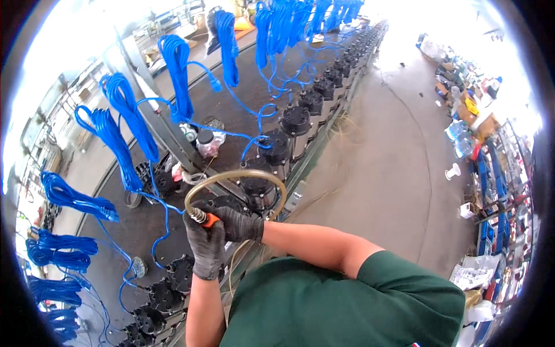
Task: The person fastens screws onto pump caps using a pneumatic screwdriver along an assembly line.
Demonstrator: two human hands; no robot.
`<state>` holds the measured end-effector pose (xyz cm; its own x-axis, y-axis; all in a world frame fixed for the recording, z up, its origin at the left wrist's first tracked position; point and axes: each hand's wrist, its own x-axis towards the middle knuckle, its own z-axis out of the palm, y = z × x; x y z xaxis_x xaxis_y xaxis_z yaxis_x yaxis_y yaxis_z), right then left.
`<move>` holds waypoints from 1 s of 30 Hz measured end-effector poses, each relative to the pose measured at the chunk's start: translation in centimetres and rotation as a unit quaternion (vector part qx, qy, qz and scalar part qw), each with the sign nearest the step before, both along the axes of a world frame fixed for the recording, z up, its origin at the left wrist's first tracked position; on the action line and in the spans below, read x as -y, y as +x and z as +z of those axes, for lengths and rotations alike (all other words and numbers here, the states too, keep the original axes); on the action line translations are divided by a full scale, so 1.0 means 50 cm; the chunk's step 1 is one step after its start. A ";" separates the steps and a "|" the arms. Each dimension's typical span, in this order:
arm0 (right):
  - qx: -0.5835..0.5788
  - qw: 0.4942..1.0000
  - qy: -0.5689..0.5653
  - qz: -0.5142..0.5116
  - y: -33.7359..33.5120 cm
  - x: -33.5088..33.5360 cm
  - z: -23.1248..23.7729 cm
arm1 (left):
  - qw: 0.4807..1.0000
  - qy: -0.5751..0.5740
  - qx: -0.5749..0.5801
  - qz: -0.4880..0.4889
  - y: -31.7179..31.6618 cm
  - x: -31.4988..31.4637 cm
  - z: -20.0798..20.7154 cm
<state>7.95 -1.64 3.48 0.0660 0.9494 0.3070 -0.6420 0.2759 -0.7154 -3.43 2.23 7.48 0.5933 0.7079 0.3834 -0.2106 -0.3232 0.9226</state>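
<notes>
Both my hands wear dark grey work gloves. My left hand (206,246) is closed around an orange-handled tool (209,220) with a metal fitting at its top. My right hand (238,223) grips the same tool just to the right. A tan hose (234,174) loops up from the fitting and curves back down on the right. Beneath my hands stands a black-topped pump unit (228,203) on the long dark workbench (231,110). Another black unit (181,272) sits lower left of my left hand.
A row of black-topped pump units (296,120) runs along the bench edge into the distance. Bundles of coiled blue cable (121,104) hang from a rail above it. The grey concrete floor (387,168) lies right, with boxes and bottles (462,133) along the far right side.
</notes>
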 end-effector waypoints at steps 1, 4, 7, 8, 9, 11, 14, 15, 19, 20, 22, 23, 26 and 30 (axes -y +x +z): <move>-0.108 0.992 -0.034 0.048 -0.007 -0.007 -0.004 | 1.000 -0.006 0.006 0.004 0.000 -0.003 0.002; 0.047 0.999 -0.002 0.010 -0.003 -0.016 -0.015 | 1.000 -0.010 0.018 0.004 -0.005 -0.014 -0.015; 0.061 0.998 0.020 0.005 -0.004 -0.013 -0.011 | 1.000 -0.020 0.021 0.002 -0.007 -0.013 -0.022; 0.106 0.993 0.047 -0.023 -0.002 -0.009 -0.008 | 1.000 -0.001 0.029 0.002 -0.003 -0.012 -0.019; 0.148 0.985 0.072 -0.053 0.000 -0.005 -0.005 | 1.000 -0.001 0.028 0.005 -0.002 -0.009 -0.017; 0.100 0.995 -0.009 -0.026 0.000 0.002 0.008 | 0.999 0.008 0.032 0.010 0.000 -0.005 -0.015; 0.106 0.993 -0.029 -0.035 0.009 0.005 0.018 | 0.999 -0.009 0.042 -0.006 0.003 0.004 -0.002; 0.158 0.986 -0.011 -0.054 0.011 0.008 0.019 | 0.998 -0.036 0.053 -0.018 0.002 0.005 0.000; 0.214 0.973 0.003 -0.082 0.008 0.018 0.028 | 0.997 -0.049 0.042 -0.050 -0.007 0.008 0.013; 0.199 0.977 -0.003 -0.079 0.005 0.021 0.026 | 0.997 -0.048 0.042 -0.050 -0.009 0.005 0.017; 0.163 0.978 0.047 -0.123 0.000 0.023 0.013 | 0.993 -0.061 0.020 -0.098 -0.016 -0.002 0.021; 0.151 0.977 0.063 -0.136 0.001 0.022 0.007 | 0.993 -0.061 0.020 -0.097 -0.016 -0.004 0.013; 0.091 0.996 -0.014 -0.016 0.012 0.017 0.003 | 0.997 -0.046 -0.026 -0.050 -0.011 0.002 -0.003; 0.187 0.981 0.039 -0.038 0.012 0.010 0.021 | 0.989 0.089 -0.054 0.101 0.006 0.015 -0.001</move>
<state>8.54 -2.17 4.56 0.0048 0.9185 0.3953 -0.3148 0.3766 -0.8713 -3.12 1.48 7.43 0.4906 0.7428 0.4556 -0.0285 -0.5088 0.8604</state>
